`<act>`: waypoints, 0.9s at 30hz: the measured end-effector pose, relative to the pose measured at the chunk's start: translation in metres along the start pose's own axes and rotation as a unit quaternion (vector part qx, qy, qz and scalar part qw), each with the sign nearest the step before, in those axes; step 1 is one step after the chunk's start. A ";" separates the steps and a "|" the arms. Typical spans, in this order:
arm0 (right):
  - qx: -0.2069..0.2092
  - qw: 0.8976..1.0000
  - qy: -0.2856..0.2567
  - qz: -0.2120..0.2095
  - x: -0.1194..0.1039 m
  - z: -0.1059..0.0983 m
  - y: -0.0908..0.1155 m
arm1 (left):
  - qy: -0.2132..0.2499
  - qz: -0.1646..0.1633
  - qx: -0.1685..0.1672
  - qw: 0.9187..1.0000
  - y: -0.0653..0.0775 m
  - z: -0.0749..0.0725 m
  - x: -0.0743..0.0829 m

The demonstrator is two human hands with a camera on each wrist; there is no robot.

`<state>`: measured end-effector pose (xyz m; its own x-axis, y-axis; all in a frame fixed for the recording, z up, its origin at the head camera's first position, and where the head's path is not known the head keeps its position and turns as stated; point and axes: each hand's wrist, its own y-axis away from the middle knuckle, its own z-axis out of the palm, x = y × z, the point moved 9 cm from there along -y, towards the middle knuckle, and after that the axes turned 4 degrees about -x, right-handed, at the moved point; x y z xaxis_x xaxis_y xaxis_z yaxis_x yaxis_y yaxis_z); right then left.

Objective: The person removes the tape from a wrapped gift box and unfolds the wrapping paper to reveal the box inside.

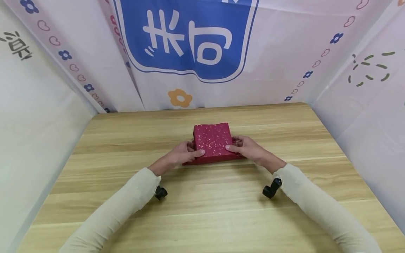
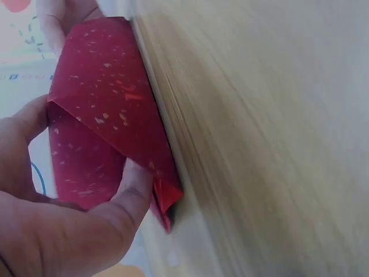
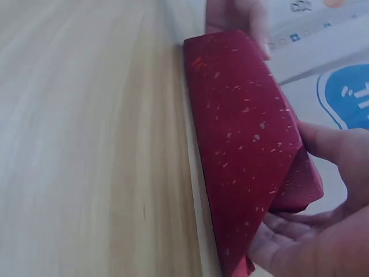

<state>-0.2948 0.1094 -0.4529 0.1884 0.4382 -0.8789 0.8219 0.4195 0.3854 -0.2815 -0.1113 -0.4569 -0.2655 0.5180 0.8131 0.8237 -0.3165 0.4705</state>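
Note:
A box wrapped in red paper with gold flecks [image 1: 213, 137] sits on the table, its front paper spreading into pointed flaps at both ends. My left hand [image 1: 181, 154] grips its left end, thumb on the upper front corner. One finger [image 2: 137, 176] presses into the fold there in the left wrist view. At the other end my right hand [image 1: 250, 147] holds the box, thumb over the upper front corner. In the right wrist view, fingers [image 3: 277, 236] of that hand lie behind the pointed flap [image 3: 239, 254]. The underside of the box is hidden.
The wood-grain table [image 1: 215, 207] runs back to a white printed cloth [image 1: 275, 84] with a blue sign. White side walls stand at left and right. A small black device [image 1: 272, 188] hangs at the right wrist, another [image 1: 160, 193] at the left.

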 end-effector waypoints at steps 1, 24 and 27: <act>-0.005 1.000 -0.015 0.008 0.002 0.000 0.000 | 0.012 -0.003 0.001 1.000 0.000 -0.001 -0.001; -0.076 0.982 -0.170 0.037 0.013 0.006 -0.004 | 0.059 0.018 0.011 0.998 -0.002 -0.002 -0.008; -0.066 0.982 -0.177 0.027 0.012 0.005 -0.006 | 0.066 0.033 0.011 0.997 -0.001 -0.003 -0.006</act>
<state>-0.2948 0.1087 -0.4674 0.4243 0.1687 -0.8897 0.7327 0.5134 0.4468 -0.2822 -0.1160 -0.4612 -0.2729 0.3868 0.8809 0.8519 -0.3283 0.4081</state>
